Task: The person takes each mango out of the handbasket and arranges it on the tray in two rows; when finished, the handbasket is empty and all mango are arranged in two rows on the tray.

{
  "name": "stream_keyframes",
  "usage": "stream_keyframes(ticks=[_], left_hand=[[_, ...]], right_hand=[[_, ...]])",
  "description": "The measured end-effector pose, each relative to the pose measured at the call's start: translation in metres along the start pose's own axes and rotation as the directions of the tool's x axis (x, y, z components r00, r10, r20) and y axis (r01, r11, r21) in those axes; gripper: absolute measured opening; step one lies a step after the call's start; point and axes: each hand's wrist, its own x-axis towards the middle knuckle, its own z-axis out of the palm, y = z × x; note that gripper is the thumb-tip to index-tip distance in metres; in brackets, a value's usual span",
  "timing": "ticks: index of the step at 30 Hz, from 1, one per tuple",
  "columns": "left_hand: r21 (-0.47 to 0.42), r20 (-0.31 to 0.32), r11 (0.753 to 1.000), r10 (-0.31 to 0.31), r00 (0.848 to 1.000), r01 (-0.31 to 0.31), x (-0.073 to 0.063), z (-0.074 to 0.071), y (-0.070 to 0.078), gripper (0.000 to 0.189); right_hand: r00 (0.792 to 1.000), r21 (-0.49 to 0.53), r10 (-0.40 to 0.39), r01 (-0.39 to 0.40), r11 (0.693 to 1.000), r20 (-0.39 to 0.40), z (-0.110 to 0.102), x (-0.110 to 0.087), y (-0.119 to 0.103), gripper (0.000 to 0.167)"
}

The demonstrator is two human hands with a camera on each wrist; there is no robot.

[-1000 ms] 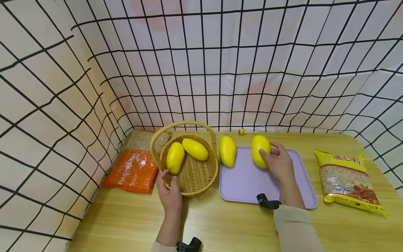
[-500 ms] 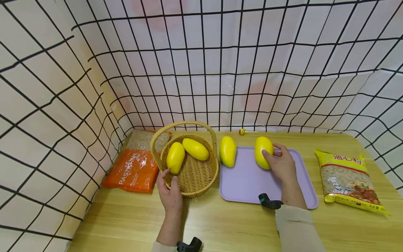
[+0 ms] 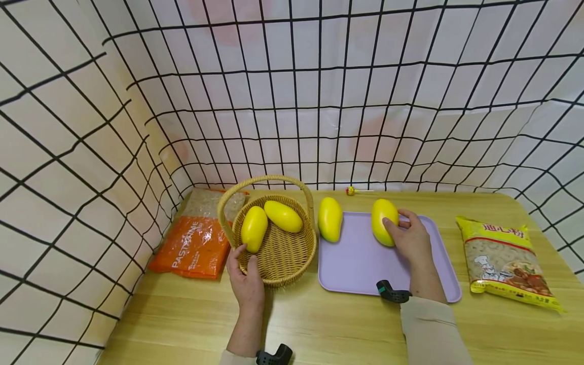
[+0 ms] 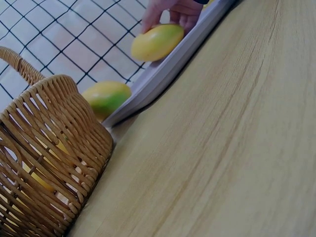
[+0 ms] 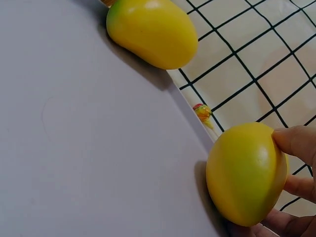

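Observation:
My right hand (image 3: 409, 237) holds a yellow mango (image 3: 384, 222) over the back part of the lilac tray (image 3: 356, 274), its thumb and fingers on the fruit's right side. In the right wrist view this mango (image 5: 247, 174) casts a shadow close beside it on the tray. Another mango (image 3: 330, 219) lies at the tray's back left corner. My left hand (image 3: 246, 278) grips the near left rim of a wicker basket (image 3: 289, 276) with a tall handle. Two mangoes lie inside: one upright mango (image 3: 254, 228) near my left fingers and one slanted mango (image 3: 283, 216).
An orange pasta bag (image 3: 196, 248) lies left of the basket. A yellow pasta bag (image 3: 506, 263) lies right of the tray. Behind the tray is a small lollipop (image 3: 350, 191). A black grid wall (image 3: 319, 126) closes off the back and sides.
My right hand has moved the mango a little to the right and slightly nearer across the tray. My left hand and the basket have stayed in place.

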Motion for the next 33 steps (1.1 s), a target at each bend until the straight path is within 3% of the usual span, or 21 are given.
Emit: stream_keyframes(ticks=[9,26,33], left_hand=[[0.006,0.009,1.000,-0.031,0.999,0.031,0.000,-0.001,-0.001,0.029],[0.001,0.014,1.000,-0.027,1.000,0.026,0.001,-0.002,-0.001,0.029],[0.005,0.006,1.000,-0.017,1.000,0.017,0.000,-0.001,-0.001,0.029]], right_hand=[[1.000,0.008,0.017,-0.017,1.000,0.017,0.001,0.003,0.004,0.079],[1.000,-0.012,0.012,-0.012,1.000,0.015,-0.004,0.002,0.001,0.079],[0.999,-0.082,-0.028,0.026,0.996,-0.021,-0.009,-0.003,-0.007,0.080]])
